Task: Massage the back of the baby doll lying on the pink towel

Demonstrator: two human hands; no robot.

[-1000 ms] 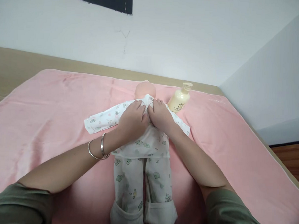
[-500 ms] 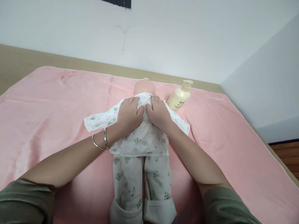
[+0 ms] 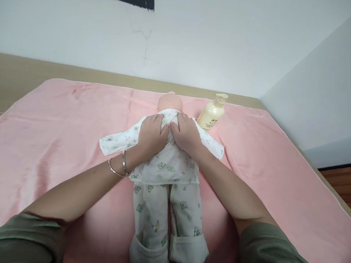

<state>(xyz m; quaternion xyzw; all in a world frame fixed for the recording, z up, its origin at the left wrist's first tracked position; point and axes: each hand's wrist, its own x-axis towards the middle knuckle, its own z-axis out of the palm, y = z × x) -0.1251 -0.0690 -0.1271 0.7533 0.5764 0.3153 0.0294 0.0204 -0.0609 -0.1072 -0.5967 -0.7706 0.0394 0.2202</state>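
A baby doll point(image 3: 170, 103) lies stretched out with its head at the far end. It wears a white top point(image 3: 173, 170) and white trousers point(image 3: 185, 209), both printed with small green and pink figures; the trouser legs end in wide turned-up cuffs. My left hand point(image 3: 153, 133) rests flat on the left side of the doll's upper body, fingers outstretched. On the right side my right hand point(image 3: 186, 132) lies the same way. Both thumbs point inward and nearly meet in the middle. The doll's sleeves spread out to either side.
A pale yellow pump bottle point(image 3: 211, 113) stands just beyond the doll's right sleeve. Under everything is a pink cloth point(image 3: 278, 178) on a light wooden surface point(image 3: 18, 72). A white wall point(image 3: 196, 43) rises behind, and another wall meets it at the right.
Both hands stay in the same place on the doll's top. Only a very slight shift of the whole view shows.
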